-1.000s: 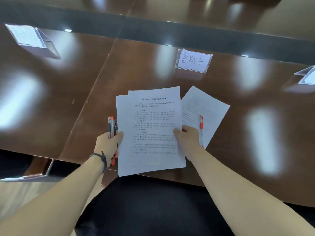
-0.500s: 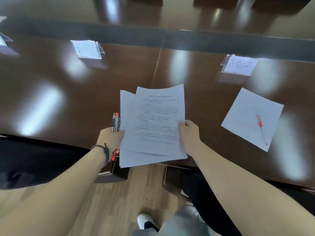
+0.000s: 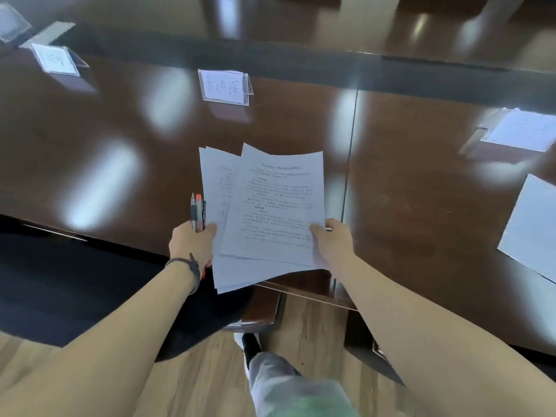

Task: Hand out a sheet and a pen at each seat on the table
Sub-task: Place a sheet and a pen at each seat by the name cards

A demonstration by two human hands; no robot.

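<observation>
A stack of printed sheets [image 3: 237, 266] hangs above the near edge of the dark wooden table [image 3: 105, 152]. My left hand [image 3: 189, 245] grips the stack's left side together with a bundle of pens [image 3: 198, 210] that stick up past the fingers. My right hand [image 3: 331, 240] pinches the lower right corner of the top sheet [image 3: 276, 206], which is fanned to the right off the stack. A sheet laid down earlier [image 3: 532, 227] rests on the table at the right edge of view; its pen is out of frame.
Clear name-card stands sit along the table: one straight ahead [image 3: 224, 87], one at far left [image 3: 57, 58], one at right [image 3: 523, 130]. A black chair [image 3: 60, 281] stands at the left below the table edge. My foot [image 3: 251, 344] is on the wooden floor.
I have moved left along the table: the laid sheet with its pen slid to the right edge of view, and a new name card now faces me. The top sheet has fanned rightwards.
</observation>
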